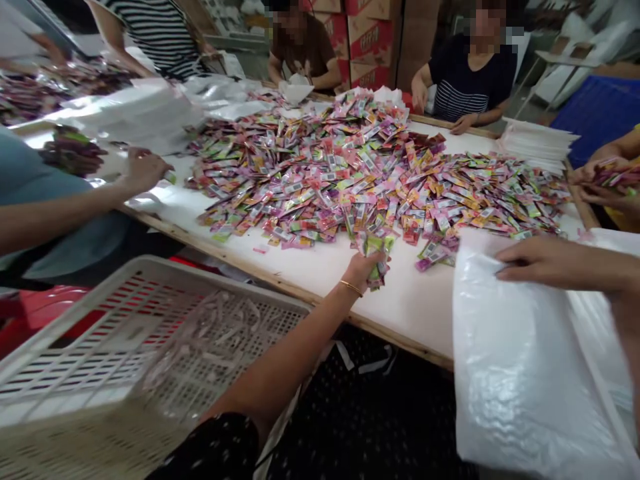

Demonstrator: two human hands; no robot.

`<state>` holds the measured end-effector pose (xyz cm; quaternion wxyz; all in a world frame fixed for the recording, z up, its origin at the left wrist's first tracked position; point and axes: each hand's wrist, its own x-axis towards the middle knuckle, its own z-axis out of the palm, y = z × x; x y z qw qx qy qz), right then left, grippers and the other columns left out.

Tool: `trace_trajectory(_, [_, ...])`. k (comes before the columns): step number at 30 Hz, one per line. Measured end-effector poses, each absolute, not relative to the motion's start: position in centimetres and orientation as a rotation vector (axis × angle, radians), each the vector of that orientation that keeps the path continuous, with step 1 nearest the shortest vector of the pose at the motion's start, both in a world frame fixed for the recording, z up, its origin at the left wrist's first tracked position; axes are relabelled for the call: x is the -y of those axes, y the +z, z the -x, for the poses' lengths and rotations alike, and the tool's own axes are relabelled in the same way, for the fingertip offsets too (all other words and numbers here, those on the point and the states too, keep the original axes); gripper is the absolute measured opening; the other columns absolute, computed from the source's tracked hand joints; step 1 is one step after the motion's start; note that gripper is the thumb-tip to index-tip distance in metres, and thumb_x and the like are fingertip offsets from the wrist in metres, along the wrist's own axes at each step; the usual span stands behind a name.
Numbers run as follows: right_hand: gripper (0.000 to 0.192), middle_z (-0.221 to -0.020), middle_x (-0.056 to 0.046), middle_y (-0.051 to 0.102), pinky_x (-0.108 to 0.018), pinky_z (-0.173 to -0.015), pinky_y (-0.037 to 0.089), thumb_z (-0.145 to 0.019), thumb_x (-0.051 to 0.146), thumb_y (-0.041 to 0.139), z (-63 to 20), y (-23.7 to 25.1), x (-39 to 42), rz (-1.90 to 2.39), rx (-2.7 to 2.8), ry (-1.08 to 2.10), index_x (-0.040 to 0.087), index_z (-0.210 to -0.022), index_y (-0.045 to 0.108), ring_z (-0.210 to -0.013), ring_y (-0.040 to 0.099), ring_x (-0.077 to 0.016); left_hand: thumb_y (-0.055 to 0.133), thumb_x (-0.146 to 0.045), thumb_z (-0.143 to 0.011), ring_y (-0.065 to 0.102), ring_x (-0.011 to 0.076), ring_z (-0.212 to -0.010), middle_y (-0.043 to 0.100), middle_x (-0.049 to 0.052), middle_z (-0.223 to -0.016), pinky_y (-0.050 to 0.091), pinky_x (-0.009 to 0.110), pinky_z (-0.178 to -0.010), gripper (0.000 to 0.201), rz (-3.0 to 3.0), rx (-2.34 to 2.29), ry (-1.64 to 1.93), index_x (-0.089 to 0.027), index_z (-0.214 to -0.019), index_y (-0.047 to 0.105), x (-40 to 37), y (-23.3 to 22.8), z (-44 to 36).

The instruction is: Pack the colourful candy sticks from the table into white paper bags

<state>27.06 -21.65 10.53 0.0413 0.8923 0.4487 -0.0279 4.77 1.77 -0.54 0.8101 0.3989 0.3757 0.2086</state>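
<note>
A packing workshop: several people sit round a long white table [320,267] heaped with small colourful sachets [350,173], stacked cartons [370,40] behind its far edge, a plastic crate [125,347] alongside.

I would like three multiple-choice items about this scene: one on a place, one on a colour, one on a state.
1. Where is the crate?
A. below the table edge, at the person's left
B. on top of the packet pile
C. behind the cartons

2. What colour is the bag under the right hand?
A. blue
B. white
C. red

3. What is the state of the left hand?
A. open and flat on the table
B. closed on a bunch of packets
C. resting inside the crate

Answers: 1 A, the crate sits low at the left, beside the table. 2 B, the bag is white and glossy. 3 B, its fingers grip several packets at the pile's near edge.
</note>
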Motion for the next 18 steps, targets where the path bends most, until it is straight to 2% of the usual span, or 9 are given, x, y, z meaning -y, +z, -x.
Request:
trace_trajectory(5, [0.032, -0.096, -0.016, 0.065, -0.032, -0.08, 0.046, -0.089, 0.029, 0.053, -17.3, 6.7, 15.3, -2.524, -1.531, -0.191, 0.014, -0.116, 0.061, -0.095, 0.063, -0.025, 0.078, -0.027, -0.058, 0.06, 0.0101, -0.051, 0.066, 0.002, -0.065, 0.048, 0.021, -0.051, 0.035, -0.79, -0.657, 0.518, -0.012, -0.082, 0.058, -2.4, 3.9, -4.5])
trace_trajectory(9, [0.023, -0.098, -0.013, 0.066, -0.03, -0.067, 0.044, -0.092, 0.019, 0.046, -12.5, 3.9, 11.8, -2.329, -1.722, -0.232, 0.015, -0.107, 0.063, -0.086, 0.065, -0.023, 0.076, -0.026, -0.059, 0.057, 0.0103, -0.05, 0.062, -0.001, -0.062, 0.046, 0.022, -0.051, 0.032, -0.914, -0.587, 0.47, -0.012, -0.082, 0.059, -0.7, 2.8, -5.9])
trace_trajectory(13, [0.019, -0.092, -0.006, 0.064, -0.029, -0.064, 0.039, -0.093, 0.016, 0.045, -11.5, 1.5, 12.5, -2.332, -1.94, 0.088, 0.017, -0.096, 0.063, -0.082, 0.062, -0.0193, 0.068, -0.018, -0.066, 0.056, 0.0087, -0.061, 0.062, -0.001, -0.069, 0.046, 0.02, -0.06, 0.02, -1.189, -0.684, 0.676, -0.013, -0.083, 0.059, -0.9, -1.2, -7.7])
trace_trajectory(16, [0.018, -0.085, -0.004, 0.063, -0.03, -0.069, 0.037, -0.094, 0.016, 0.045, -10.8, -0.9, 13.9, -2.325, -2.155, 0.414, 0.018, -0.091, 0.063, -0.077, 0.057, -0.0163, 0.071, -0.017, -0.065, 0.062, 0.0152, -0.078, 0.068, 0.004, -0.084, 0.05, 0.027, -0.075, 0.031, -1.547, -0.701, 0.613, -0.014, -0.094, 0.059, -1.1, -2.9, -8.1])
trace_trajectory(18, [0.017, -0.087, -0.004, 0.064, -0.03, -0.071, 0.037, -0.094, 0.02, 0.047, -10.4, -2.3, 14.5, -2.365, -2.279, 0.583, 0.019, -0.093, 0.064, -0.076, 0.056, -0.0155, 0.075, -0.021, -0.063, 0.064, 0.0221, -0.086, 0.069, 0.008, -0.09, 0.05, 0.034, -0.081, 0.042, -1.792, -0.709, 0.478, -0.014, -0.101, 0.059, -0.8, -3.2, -7.7])
